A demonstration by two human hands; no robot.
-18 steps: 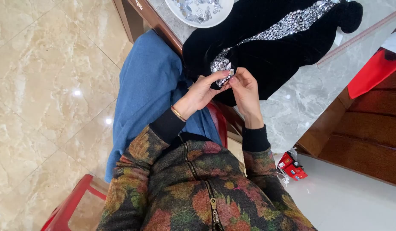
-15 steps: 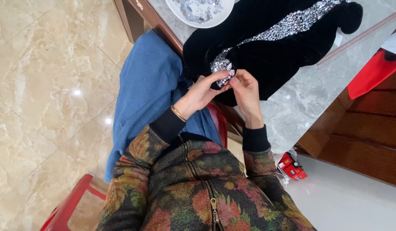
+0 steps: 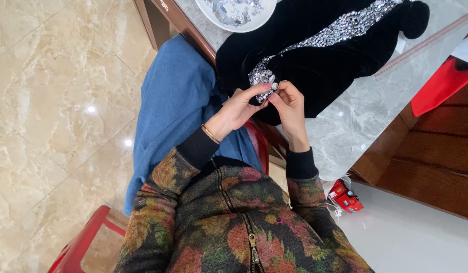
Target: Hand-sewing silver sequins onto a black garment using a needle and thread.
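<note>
Right now the left hand (image 3: 239, 108) and right hand (image 3: 289, 103) pinch the near edge of the black cloth (image 3: 315, 55). It looks soft and floppy, so hold the cloth, not the shiny beads (image 3: 262, 78)

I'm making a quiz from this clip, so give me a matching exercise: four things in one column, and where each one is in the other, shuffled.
Things:
1. white plate
2. red toy truck
3. black garment
4. gold bracelet

Places:
A. on the left wrist
B. on the white floor beside the person
C. at the top edge, on the marble table, holding clear stones
D. spread over the table, its edge between both hands

Pairs: 1-C, 2-B, 3-D, 4-A
</note>
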